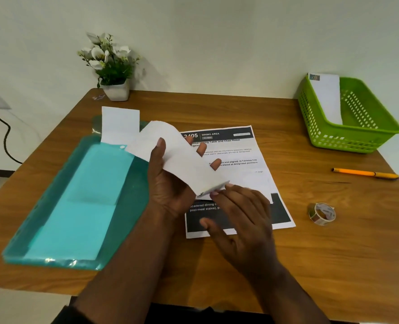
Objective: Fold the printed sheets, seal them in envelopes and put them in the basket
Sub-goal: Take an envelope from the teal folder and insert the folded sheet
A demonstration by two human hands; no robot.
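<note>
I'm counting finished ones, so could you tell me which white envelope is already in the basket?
The envelope leaning inside the green basket; the other is in the left hand.

Three envelopes (179, 157), one printed sheet (238, 160), one basket (357, 139), one pen (364, 173), one tape roll (322, 213).

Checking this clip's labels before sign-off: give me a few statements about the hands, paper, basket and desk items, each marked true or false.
1. The left hand holds a white envelope above the table. True.
2. The green basket is empty. False: a white envelope leans inside it.
3. The printed sheet on the wooden table is already folded. False: it lies flat, unfolded.
4. The tape roll lies right of the sheet. True.
5. The right hand grips the orange pen. False: the pen lies untouched.
</note>
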